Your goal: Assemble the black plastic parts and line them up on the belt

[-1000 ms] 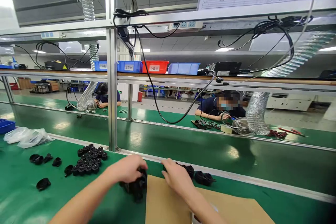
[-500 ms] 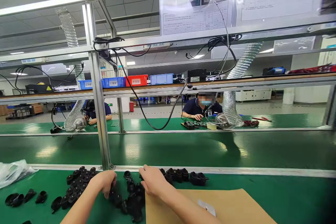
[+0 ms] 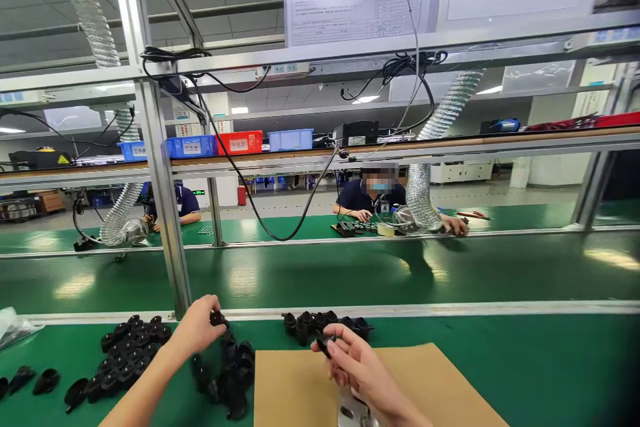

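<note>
My left hand point(image 3: 197, 325) is closed on a black cup-shaped part point(image 3: 218, 319), at the far end of a loose heap of similar black parts point(image 3: 235, 370). Over the brown cardboard sheet point(image 3: 295, 387), my right hand point(image 3: 357, 363) pinches a small dark piece point(image 3: 323, 347) between thumb and fingers; its exact kind is hard to make out. A shiny metal piece point(image 3: 349, 413) with a slot sits on the cardboard below my right wrist, partly covered. Tightly packed black parts point(image 3: 127, 353) stand left of my left hand, and a row of them point(image 3: 313, 323) lies behind the cardboard.
A metal upright point(image 3: 163, 213) rises behind my left hand. A clear plastic bag point(image 3: 15, 328) and several single black parts point(image 3: 46, 381) lie at left. Beyond the green belt point(image 3: 300, 273), two people work at the opposite bench. Bins point(image 3: 240, 143) line the shelf, with a cable point(image 3: 285, 238) hanging below.
My right hand has come right and toward me from the black parts, now with a small dark piece in its fingers. My left hand has lifted slightly with a black part. The view has shifted.
</note>
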A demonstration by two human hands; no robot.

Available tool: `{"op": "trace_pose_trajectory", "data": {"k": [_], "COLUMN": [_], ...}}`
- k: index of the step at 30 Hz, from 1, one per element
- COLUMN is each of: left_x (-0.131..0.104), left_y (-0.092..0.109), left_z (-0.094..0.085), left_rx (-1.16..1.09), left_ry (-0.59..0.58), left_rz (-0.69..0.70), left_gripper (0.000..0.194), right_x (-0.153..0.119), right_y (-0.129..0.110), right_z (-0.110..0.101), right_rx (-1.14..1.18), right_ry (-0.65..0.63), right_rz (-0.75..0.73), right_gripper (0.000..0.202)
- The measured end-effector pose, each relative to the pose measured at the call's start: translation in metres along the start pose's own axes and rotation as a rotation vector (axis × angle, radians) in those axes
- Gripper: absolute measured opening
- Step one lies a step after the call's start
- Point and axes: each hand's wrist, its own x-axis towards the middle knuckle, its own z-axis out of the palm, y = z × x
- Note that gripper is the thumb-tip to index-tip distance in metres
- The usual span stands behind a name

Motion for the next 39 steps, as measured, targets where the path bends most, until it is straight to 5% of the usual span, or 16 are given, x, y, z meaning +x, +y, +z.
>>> {"op": "trace_pose_trajectory", "data": {"k": [6,9,11,18,22,30,39], "left_x": [-0.047,-0.071,-0.080,-0.086,-0.088,-0.092,-0.093], "left_y": [0.085,0.103,0.107,0.104,0.099,0.102,0.107], "left_z": [0.086,0.126,0.138,0.135,0.145,0.139,0.134], "left_rx": [-0.404,-0.800,-0.909,-1.071,-1.147,-1.089,-1.080], "left_ry": [-0.213,-0.253,-0.248,-0.203,-0.224,-0.171,-0.155], "left_rz": [0.089,0.021,0.032,0.152,0.055,0.153,0.194], "left_gripper": [0.024,0.033,0.036,0.029,0.050,0.036,0.035], "right_x": [-0.010,-0.019,-0.026,-0.042,-0.042,-0.042,-0.040], "right_y": [0.004,0.007,0.007,0.003,0.003,0.008,0.008], "right_z": [-0.009,-0.004,0.001,0.010,0.012,0.007,0.010], "right_rx": [-0.035,-0.146,-0.271,-0.640,-0.788,-0.815,-0.829], "right_ry": [-0.050,-0.044,-0.022,-0.060,-0.045,-0.158,-0.199], "right_rz": [-0.089,-0.130,-0.175,-0.296,-0.324,-0.479,-0.435], "right_gripper": [0.061,0.048,0.039,0.023,0.022,0.030,0.037]}}
